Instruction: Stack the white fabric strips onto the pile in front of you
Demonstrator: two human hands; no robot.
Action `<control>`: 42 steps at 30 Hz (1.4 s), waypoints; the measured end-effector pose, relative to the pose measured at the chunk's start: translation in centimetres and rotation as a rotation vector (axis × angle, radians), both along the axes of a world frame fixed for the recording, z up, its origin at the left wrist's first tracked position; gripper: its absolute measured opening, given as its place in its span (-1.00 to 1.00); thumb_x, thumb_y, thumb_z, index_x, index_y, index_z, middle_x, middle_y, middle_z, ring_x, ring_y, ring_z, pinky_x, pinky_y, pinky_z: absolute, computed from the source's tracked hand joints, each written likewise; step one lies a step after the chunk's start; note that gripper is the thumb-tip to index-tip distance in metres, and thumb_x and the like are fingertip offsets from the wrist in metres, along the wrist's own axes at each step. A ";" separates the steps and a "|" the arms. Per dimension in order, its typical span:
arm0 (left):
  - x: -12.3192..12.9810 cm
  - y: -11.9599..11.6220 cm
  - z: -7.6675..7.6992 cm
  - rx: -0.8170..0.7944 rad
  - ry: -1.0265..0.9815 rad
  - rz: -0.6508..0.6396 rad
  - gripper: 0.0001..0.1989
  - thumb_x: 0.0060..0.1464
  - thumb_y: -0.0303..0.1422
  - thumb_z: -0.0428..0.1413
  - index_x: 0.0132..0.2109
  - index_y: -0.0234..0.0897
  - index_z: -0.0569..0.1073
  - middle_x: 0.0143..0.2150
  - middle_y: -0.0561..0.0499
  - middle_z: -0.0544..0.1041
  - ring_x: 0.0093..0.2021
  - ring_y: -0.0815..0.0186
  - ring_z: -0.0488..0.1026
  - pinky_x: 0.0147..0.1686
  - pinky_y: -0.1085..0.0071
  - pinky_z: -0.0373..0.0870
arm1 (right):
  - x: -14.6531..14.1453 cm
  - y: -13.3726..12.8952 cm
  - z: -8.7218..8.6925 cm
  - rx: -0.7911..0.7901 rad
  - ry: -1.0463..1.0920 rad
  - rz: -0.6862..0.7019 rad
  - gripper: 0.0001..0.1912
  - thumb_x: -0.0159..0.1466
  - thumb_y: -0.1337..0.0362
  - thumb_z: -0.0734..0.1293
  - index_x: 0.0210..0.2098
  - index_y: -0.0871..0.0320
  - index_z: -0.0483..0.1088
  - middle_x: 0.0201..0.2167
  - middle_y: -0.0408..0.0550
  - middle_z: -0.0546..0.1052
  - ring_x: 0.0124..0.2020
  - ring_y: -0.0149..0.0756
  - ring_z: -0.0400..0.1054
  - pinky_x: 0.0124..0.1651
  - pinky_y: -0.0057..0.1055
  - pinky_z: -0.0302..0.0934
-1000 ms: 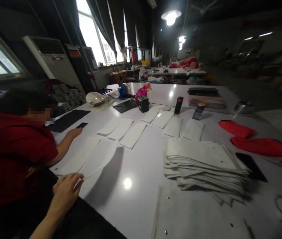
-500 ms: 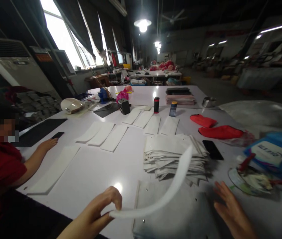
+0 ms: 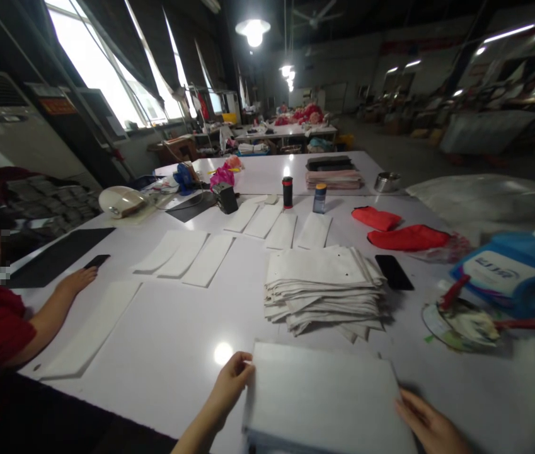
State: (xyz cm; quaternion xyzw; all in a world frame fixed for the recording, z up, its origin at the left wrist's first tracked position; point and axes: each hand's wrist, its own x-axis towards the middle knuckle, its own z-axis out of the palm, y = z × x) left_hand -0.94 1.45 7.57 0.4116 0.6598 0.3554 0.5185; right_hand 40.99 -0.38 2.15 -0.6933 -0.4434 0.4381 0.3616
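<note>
Sheet (image 3: 324, 397) is on the near side of the stack (image 3: 319, 284), its left edge pinched by the left hand (image 3: 230, 384), its right edge gripped by the right hand (image 3: 430, 424).

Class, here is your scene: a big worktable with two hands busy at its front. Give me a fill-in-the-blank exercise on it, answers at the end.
1. The left hand is at the pale sheet's left edge; the right hand is at its ____ edge.
2. The two cloth pieces right of the thick stack are coloured ____.
3. The big jug has a blue body and a ____ cap.

Missing words: right; red; white.
</note>
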 end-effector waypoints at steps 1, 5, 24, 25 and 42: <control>0.1 0.3 -1.1 0.000 0.048 0.012 -0.70 -0.09 -0.19 0.09 -0.21 -0.26 0.35 -0.50 0.15 0.33 -0.46 0.37 0.26 -0.42 0.44 0.15 | 0.0 0.1 -0.7 0.016 -0.018 0.016 -0.39 -0.09 -0.18 0.36 -0.15 0.05 0.45 -0.39 -0.08 0.57 -0.28 -0.05 0.46 -0.24 -0.31 0.36; 0.3 1.0 -3.8 0.041 0.230 0.017 -0.71 -0.09 -0.22 0.03 -0.19 -0.23 0.33 -0.52 0.15 0.36 -0.47 0.33 0.32 -0.41 0.42 0.20 | -0.5 0.3 -2.2 0.096 -0.156 0.021 -0.26 -0.01 -0.17 0.31 0.06 0.12 0.27 -0.54 -0.17 0.46 -0.48 -0.16 0.40 -0.36 -0.32 0.29; 0.2 0.7 -5.9 0.057 0.386 0.016 -0.79 -0.04 -0.24 0.00 -0.23 -0.20 0.31 -0.48 0.10 0.48 -0.44 0.29 0.42 -0.40 0.41 0.28 | -1.5 0.8 -4.0 0.139 -0.243 0.081 -0.52 0.10 -0.11 0.24 -0.15 0.08 0.37 -0.48 -0.15 0.46 -0.45 -0.22 0.38 -0.36 -0.37 0.25; 0.2 0.7 -6.0 0.057 0.378 0.023 -0.80 -0.04 -0.24 0.01 -0.24 -0.20 0.32 -0.49 0.11 0.48 -0.45 0.30 0.42 -0.41 0.42 0.27 | -1.5 0.8 -4.1 0.139 -0.233 0.080 -0.52 0.10 -0.12 0.24 -0.15 0.08 0.37 -0.48 -0.15 0.46 -0.44 -0.23 0.39 -0.36 -0.37 0.25; 1.3 -0.1 -4.8 0.230 0.587 0.022 -0.69 0.05 -0.25 0.02 -0.07 -0.30 0.34 -0.30 -0.05 0.49 -0.30 0.21 0.46 -0.24 0.27 0.39 | -1.5 0.5 -3.7 0.157 -0.260 0.092 -0.56 0.12 -0.09 0.23 -0.17 0.07 0.37 -0.48 -0.13 0.48 -0.46 -0.22 0.40 -0.39 -0.36 0.28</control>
